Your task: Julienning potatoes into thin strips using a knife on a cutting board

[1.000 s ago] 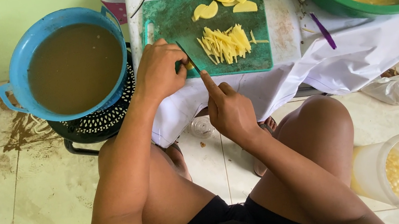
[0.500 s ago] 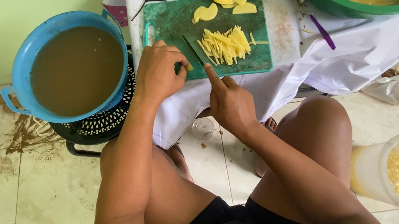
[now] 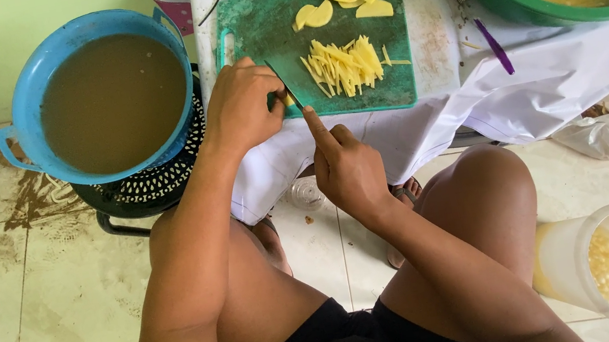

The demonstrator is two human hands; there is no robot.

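The knife [image 3: 287,82] lies with its long axis running from the right hand [image 3: 346,168] up and leftward across the green board [image 3: 272,35], tip pointing away from the person. Its blade is dark and thin. The right hand grips the handle, forefinger stretched along the spine. The left hand [image 3: 243,107], fingers curled, pins one small yellow piece [image 3: 290,100] at the board's near edge. Right of the blade lies one heap of sticks [image 3: 344,65]; beyond it, four slices [image 3: 346,5].
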